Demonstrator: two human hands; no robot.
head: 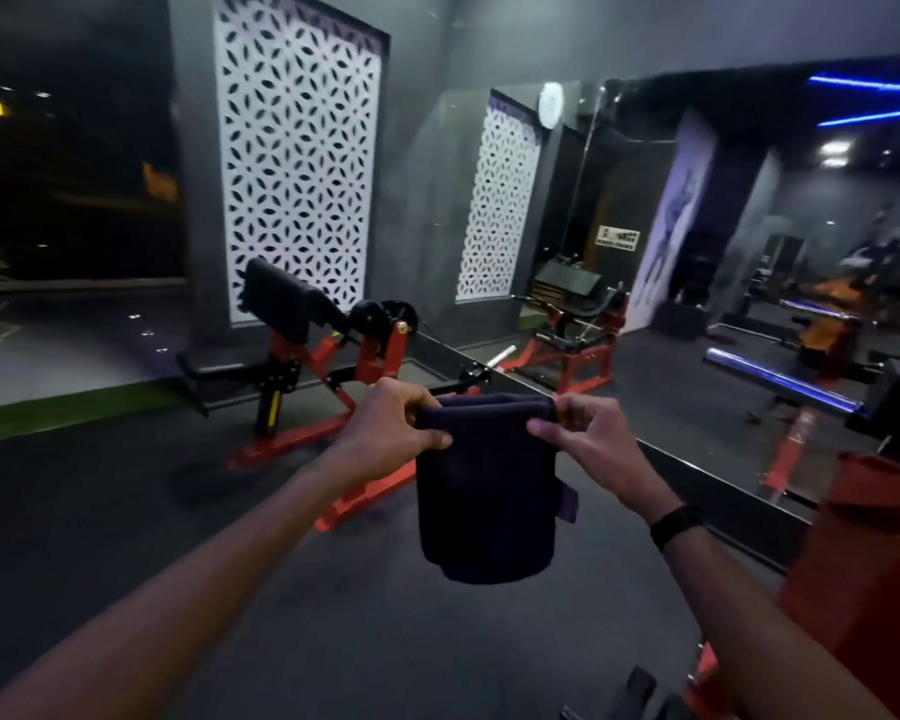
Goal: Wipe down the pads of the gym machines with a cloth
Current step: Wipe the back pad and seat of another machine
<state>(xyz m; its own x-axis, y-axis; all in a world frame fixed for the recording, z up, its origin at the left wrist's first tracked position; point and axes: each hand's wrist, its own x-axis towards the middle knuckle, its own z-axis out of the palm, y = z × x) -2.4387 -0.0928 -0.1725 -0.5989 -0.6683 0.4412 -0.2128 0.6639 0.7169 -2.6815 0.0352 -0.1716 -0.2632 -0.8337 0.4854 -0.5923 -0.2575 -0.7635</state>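
Head view: dark gym floor (126, 511), mirror wall (749, 262); folded cloth (484, 491) hanging long-axis down, pinched by left hand (391, 433) and right hand (588, 439).

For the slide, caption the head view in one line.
Both hands, left hand and right hand, hold a folded dark cloth before a red gym machine with black pads.

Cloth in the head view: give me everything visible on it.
The cloth is dark navy, soft fabric, folded into layers and hanging in the air in front of the person. A small purple tag or edge sticks out at its right side. The left hand and right hand each pinch a top corner between thumb and fingers. It touches nothing else, and no machine pad.
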